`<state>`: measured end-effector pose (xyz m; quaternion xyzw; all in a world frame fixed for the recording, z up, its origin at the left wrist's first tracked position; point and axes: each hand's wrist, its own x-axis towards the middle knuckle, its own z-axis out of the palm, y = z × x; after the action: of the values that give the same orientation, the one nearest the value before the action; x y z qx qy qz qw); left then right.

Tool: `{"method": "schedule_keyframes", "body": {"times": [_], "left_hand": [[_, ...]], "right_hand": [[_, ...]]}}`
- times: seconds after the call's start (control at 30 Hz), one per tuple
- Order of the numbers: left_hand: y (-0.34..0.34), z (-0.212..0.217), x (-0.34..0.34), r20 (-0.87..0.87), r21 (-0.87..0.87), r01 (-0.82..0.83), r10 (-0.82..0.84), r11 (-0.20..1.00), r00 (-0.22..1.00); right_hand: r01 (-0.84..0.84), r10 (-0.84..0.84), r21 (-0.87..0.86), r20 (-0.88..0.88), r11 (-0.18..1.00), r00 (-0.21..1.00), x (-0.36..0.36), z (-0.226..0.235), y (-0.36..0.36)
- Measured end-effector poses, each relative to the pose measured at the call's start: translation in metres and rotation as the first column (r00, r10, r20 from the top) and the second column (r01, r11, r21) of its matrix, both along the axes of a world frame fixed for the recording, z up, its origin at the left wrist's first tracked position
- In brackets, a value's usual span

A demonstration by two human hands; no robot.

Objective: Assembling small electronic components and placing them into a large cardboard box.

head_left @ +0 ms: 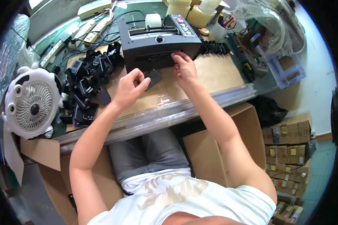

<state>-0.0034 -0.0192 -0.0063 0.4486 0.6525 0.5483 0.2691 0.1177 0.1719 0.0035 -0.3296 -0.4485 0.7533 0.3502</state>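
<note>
Ok, left hand (130, 87) pinches flat black rectangular part (154, 78), at 6 o'clock of black label dispenser (146, 46). Right hand (186, 68) at its 5 o'clock, fingertips narrow; can't tell if gripping.

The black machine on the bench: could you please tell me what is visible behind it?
Behind the black machine, toward its right rear corner, stand pale yellowish containers. Whatever lies low against its back cannot be seen, because its body covers it.

flat black rectangular piece (154, 79), slanted
</note>
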Motion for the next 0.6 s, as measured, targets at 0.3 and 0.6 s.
{"method": "schedule_keyframes", "body": {"times": [0.3, 0.6], "left_hand": [[-0.001, -0.014, -0.003, 0.324, 0.049, -0.069, 0.049, 0.996, 0.945], [0.001, -0.015, -0.007, 0.399, 0.016, -0.068, 0.056, 0.998, 0.915]], "right_hand": [[0.182, -0.179, 0.045, -0.068, 0.982, 0.982, -0.032, -0.013, -0.013], [0.182, -0.171, 0.116, -0.097, 0.976, 0.98, -0.026, -0.019, -0.012]]}}
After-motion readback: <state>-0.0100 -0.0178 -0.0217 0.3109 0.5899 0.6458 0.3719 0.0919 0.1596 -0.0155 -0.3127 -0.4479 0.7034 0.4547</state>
